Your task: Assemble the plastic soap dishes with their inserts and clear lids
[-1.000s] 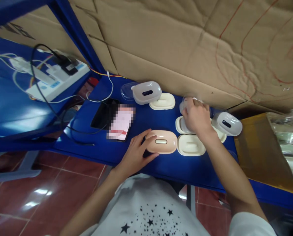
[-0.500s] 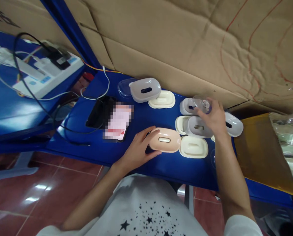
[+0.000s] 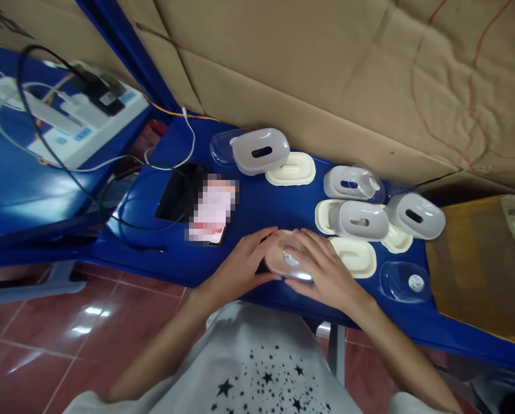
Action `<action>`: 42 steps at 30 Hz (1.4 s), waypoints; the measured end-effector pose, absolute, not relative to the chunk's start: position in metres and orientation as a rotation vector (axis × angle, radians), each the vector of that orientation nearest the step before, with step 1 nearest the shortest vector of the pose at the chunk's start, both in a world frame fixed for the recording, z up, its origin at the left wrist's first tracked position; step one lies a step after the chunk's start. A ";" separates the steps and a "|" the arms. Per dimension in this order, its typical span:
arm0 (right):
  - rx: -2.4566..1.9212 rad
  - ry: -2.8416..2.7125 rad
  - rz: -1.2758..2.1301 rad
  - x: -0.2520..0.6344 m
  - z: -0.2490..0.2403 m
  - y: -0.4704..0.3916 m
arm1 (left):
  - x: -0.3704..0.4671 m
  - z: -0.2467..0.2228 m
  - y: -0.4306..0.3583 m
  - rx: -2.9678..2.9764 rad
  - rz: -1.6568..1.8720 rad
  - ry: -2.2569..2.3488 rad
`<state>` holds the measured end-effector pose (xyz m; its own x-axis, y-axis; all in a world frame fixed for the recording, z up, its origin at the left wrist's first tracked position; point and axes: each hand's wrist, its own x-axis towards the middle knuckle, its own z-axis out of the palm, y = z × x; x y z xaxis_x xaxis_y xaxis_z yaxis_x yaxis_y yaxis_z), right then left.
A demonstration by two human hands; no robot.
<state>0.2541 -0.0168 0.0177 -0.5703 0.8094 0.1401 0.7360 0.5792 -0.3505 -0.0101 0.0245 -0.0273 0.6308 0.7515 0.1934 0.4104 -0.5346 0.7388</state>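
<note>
My left hand (image 3: 237, 261) curls around the left end of a peach oval box (image 3: 275, 248), thumb low and fingers at the far side. Over the box's top sits a clear plastic lid (image 3: 290, 257) with a round sticker. My right hand (image 3: 326, 270) grips the lid and the box's right end, fingers bent over it. Just right of that hand lies a cream oval base (image 3: 355, 259). A grey slotted cover (image 3: 363, 221) overlaps another cream piece behind it.
More grey covers (image 3: 416, 215) and a loose clear lid (image 3: 404, 282) lie to the right, beside a cardboard box (image 3: 473, 264). Phones (image 3: 212, 210) and cables are on the left, near a white power strip (image 3: 93, 132). A cardboard wall (image 3: 304, 75) rises behind.
My right hand has come left and toward me from the grey covers, bringing a clear lid onto the peach box. My left hand stays at the box.
</note>
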 end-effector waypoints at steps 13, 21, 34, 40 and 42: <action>-1.197 -2.569 0.207 0.266 0.003 -0.015 | -0.010 -0.028 0.026 2.202 0.613 0.889; -1.267 -2.419 0.426 0.276 0.022 -0.019 | -0.014 -0.018 0.029 2.324 0.637 1.013; -1.647 -2.182 0.185 0.307 0.018 -0.083 | 0.044 -0.003 -0.006 2.658 0.608 0.798; -1.813 -2.169 -0.245 0.354 0.013 -0.031 | 0.048 -0.013 -0.010 2.673 0.509 0.724; -1.749 -2.196 -0.273 0.352 0.014 -0.031 | 0.040 -0.015 -0.011 2.600 0.585 0.782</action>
<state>0.3522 -0.0308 0.0143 -0.1993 0.9105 0.3624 0.9715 0.2321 -0.0488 0.0402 -0.0105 -0.0146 0.7610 0.5849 0.2809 0.4347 -0.7810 0.4485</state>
